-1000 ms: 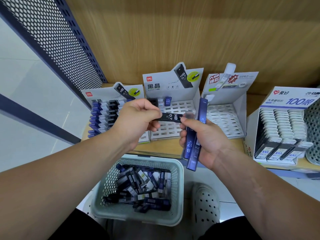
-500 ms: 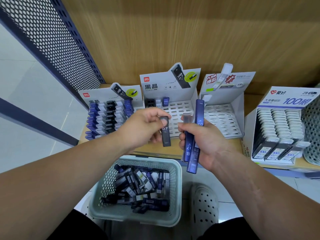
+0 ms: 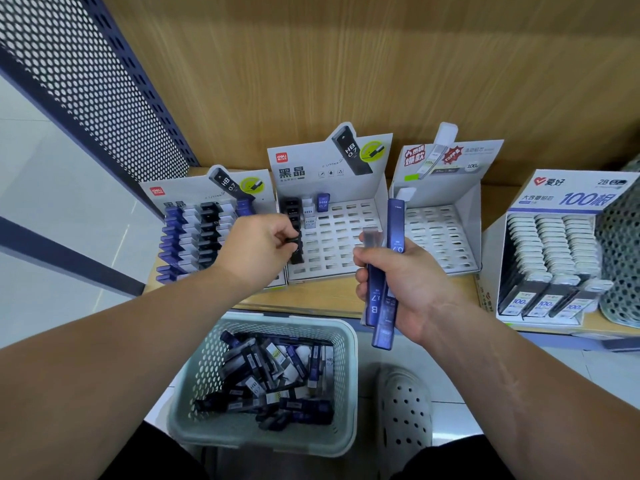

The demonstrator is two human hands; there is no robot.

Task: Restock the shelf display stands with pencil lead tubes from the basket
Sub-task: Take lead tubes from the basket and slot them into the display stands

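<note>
Misplacement as the main risk for the black tube (image 3: 295, 250): pinched only at its upper end by the curled fingertips of the left hand (image 3: 258, 251), hanging over the left column of the middle stand (image 3: 346, 268). Free to swing from such a one-ended pinch, so likely to land askew across the slotted grid or to nudge a seated neighbour out of line. Hard to separate from the black tubes already standing in that column; cannot tell whether touching them or just above. Wrong column also possible, with black, white and blue sorted side by side at the back of the stand. Slim, flat-sided, dark and glossy by the look of it, mostly hidden under the fingers, label unreadable.

Just beside, right hand (image 3: 407, 282) wrapped firmly round a bundle of blue tubes (image 3: 389, 271) and one grey-topped piece, held upright, long ends poking out above and below the fist. Uneven bundle, so liable to slide through and drop toward the floor on any slackening.

Further out: left stand (image 3: 173, 199) nearly full of blue, white and black rows; right stand (image 3: 467, 230) almost bare, one white cap at its back corner. Below the shelf (image 3: 311, 304), pale perforated basket (image 3: 346, 372) holding a loose heap of tubes. Off to the right, boxed rack (image 3: 516, 202) of white-capped tubes.
</note>
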